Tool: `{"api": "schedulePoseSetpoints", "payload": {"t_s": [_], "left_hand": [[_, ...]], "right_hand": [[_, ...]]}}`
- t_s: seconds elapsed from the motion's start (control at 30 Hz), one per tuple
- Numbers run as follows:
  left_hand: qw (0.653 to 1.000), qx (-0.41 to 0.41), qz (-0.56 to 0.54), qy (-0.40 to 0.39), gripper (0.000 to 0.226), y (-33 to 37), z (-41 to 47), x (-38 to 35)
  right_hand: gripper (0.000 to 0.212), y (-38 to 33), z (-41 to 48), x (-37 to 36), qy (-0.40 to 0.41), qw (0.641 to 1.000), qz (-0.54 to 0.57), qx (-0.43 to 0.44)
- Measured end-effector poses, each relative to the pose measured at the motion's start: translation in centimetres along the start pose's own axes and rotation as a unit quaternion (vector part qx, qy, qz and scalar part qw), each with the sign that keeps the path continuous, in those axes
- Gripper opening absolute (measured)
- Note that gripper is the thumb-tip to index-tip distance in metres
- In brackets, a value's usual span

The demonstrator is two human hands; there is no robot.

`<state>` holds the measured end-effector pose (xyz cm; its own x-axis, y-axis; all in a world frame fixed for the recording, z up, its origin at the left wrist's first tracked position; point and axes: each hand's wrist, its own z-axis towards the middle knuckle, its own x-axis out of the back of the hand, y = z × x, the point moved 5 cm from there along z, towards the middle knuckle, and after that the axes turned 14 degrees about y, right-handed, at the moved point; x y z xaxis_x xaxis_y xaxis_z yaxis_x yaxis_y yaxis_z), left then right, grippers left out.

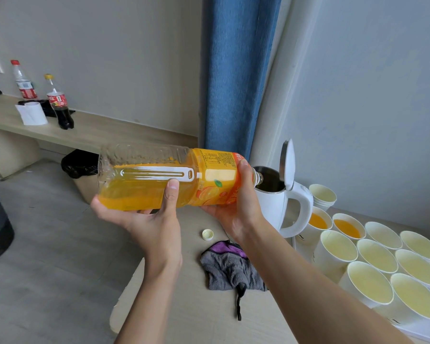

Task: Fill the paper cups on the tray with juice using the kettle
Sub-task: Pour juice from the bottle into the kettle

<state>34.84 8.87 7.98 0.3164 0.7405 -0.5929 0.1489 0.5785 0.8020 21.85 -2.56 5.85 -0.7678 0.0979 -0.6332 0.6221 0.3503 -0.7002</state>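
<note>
**Item 1, juice bottle** (139, 192): large, clear plastic with an orange label, partly full. It lies almost level in the air in front of you, with its open neck (258, 176) at the mouth of the kettle. Whether juice is running cannot be told.

**Item 2, your left hand** (144, 219): palm up beneath the bottle's base end. The fingers curl under it and the thumb presses against its near side.

**Item 3, your right hand** (236, 209): wrapped round the labelled shoulder of the bottle, thumb on the near side, fingers below.

**Item 4, kettle** (271, 204): white, upright on the table (196, 306), with its handle (305, 207) towards the cups. Its lid (288, 165) is hinged up and stands open.

**Item 5, paper cups** (376, 254): nine, white, packed rim to rim on the tray (422, 331) to your right, just beside the kettle. The two nearest the handle hold orange juice. The other seven show only a pale yellow lining.

**Item 6, stack of cups** (323, 194): nested, behind the handle, by the wall.

**Item 7, bottle cap** (207, 235): pale yellow, open side up, on the table below the bottle.

**Item 8, cloth** (231, 266): grey with a purple edge, crumpled, near the cap. A black loop trails towards you.

**Item 9, curtain** (236, 70): blue, hanging behind the kettle.

**Item 10, cola bottles** (60, 103): two, upright on the shelf (97, 130) at far left.
</note>
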Motion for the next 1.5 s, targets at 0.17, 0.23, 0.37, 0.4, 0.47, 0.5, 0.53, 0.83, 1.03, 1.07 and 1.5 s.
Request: {"api": "schedulePoseSetpoints", "payload": {"t_s": [0.17, 0.23, 0.37, 0.4, 0.47, 0.5, 0.53, 0.83, 1.03, 1.07, 1.5], "left_hand": [[1.000, 0.010, -0.006, -0.001, 0.113, 0.25, -0.24, -0.11], [1.000, 0.011, -0.010, -0.001, 0.113, 0.30, -0.21, -0.14], [1.000, 0.004, -0.003, -0.001, 0.113, 0.35, -0.11, -0.15], [1.000, 0.002, -0.002, -0.002, 0.113, 0.36, -0.09, -0.15], [1.000, 0.000, 0.000, 0.000, 0.112, 0.39, -0.11, -0.14], [1.000, 0.000, 0.000, 0.001, 0.112, 0.38, -0.10, -0.16], [1.000, 0.000, 0.000, 0.001, 0.112, 0.38, -0.12, -0.17], [1.000, 0.005, -0.001, 0.002, 0.113, 0.48, -0.20, -0.35], [1.000, 0.006, -0.001, -0.001, 0.114, 0.46, -0.11, -0.29], [1.000, 0.007, 0.000, -0.001, 0.114, 0.45, -0.12, -0.32], [1.000, 0.002, -0.003, -0.006, 0.113, 0.89, -0.31, -0.59]], "right_hand": [[0.071, -0.16, -0.15, 0.00, -0.005, 1.000, 0.003, 0.003], [0.066, -0.21, -0.32, -0.11, -0.014, 1.000, 0.001, 0.002], [0.064, -0.33, -0.48, -0.24, -0.023, 1.000, -0.004, 0.002], [0.064, -0.34, -0.45, -0.26, -0.023, 1.000, -0.004, 0.002], [0.065, -0.33, -0.40, -0.20, -0.021, 1.000, -0.003, 0.001], [0.065, -0.33, -0.41, -0.20, -0.020, 1.000, -0.003, 0.001], [0.065, -0.35, -0.43, -0.20, -0.021, 1.000, -0.002, 0.002], [0.067, -0.23, -0.20, -0.16, -0.009, 1.000, -0.003, 0.005], [0.057, -0.46, -0.45, -0.17, -0.017, 1.000, -0.001, 0.012], [0.058, -0.45, -0.49, -0.20, -0.017, 1.000, 0.001, 0.010], [0.061, -0.38, -0.44, -0.31, -0.021, 1.000, 0.005, 0.009]]}}
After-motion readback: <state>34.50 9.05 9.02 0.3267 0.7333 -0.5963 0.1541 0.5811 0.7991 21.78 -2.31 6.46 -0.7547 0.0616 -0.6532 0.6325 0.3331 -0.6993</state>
